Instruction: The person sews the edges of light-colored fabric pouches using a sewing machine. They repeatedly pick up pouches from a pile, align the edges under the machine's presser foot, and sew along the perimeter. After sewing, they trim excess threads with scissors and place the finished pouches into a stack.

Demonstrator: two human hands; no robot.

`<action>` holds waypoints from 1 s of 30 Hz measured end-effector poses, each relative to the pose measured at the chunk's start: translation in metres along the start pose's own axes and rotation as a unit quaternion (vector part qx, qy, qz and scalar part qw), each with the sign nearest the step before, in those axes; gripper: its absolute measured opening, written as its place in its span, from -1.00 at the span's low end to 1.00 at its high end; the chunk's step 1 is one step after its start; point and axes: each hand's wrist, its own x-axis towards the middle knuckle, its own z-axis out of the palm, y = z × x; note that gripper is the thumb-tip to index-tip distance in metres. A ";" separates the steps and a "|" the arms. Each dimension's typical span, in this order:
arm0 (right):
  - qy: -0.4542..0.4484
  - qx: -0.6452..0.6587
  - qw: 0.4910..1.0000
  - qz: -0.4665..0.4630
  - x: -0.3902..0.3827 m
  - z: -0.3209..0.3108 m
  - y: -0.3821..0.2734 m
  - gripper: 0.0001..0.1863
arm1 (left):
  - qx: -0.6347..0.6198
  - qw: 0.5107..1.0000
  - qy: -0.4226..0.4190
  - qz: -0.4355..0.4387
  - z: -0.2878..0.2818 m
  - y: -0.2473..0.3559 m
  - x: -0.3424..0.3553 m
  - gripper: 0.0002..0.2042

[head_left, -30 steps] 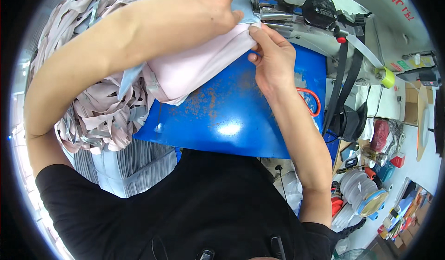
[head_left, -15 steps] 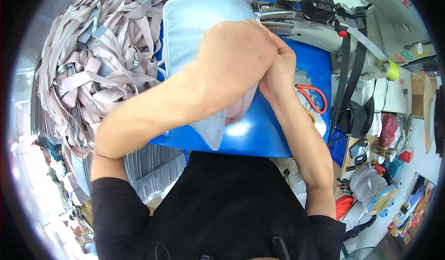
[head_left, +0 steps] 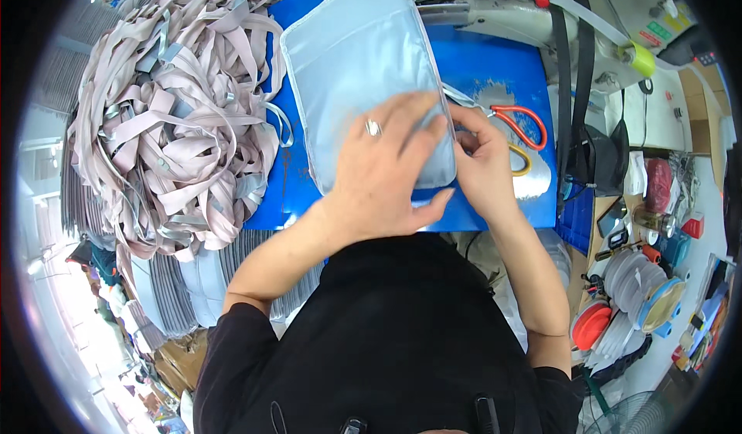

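A light blue fabric panel (head_left: 355,55) with rounded corners and a bound edge lies at a slant on the blue tabletop. Its far end reaches the metal parts of the sewing machine (head_left: 502,17). My left hand (head_left: 390,167), with a ring on one finger, rests spread over the panel's near part, a little smeared by motion. At the panel's right edge my right hand (head_left: 487,167) has its fingers curled, pinching the border. Scissors (head_left: 506,111) with an orange-red handle lie just beyond my right hand, partly hidden by it.
A big heap of pinkish straps (head_left: 178,132) covers the left side. Below it stand stacks of grey-blue folded pieces (head_left: 162,295). Black straps (head_left: 560,71) hang from the machine at right. Farther right are shelves with spools and a red disc (head_left: 593,326).
My hands, formerly together near the machine with the left arm crossing the panel, have come nearer and apart. The panel has been smoothed flat and drawn nearer.
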 end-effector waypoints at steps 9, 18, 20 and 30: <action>0.025 0.146 0.984 0.094 -0.023 0.013 -0.021 -0.72 | -0.032 0.993 0.075 0.088 0.002 0.001 -0.008 -0.73; 0.016 0.230 0.970 0.080 0.030 0.029 -0.021 -0.72 | 0.006 0.993 0.021 0.119 -0.015 -0.036 0.036 -0.73; 0.012 0.234 0.969 0.076 0.043 0.032 -0.020 -0.72 | 0.023 0.992 0.016 0.121 -0.013 -0.048 0.043 -0.72; 0.035 0.268 0.962 0.048 0.113 0.047 -0.019 -0.74 | 0.077 0.988 -0.031 0.133 -0.013 -0.105 0.087 -0.68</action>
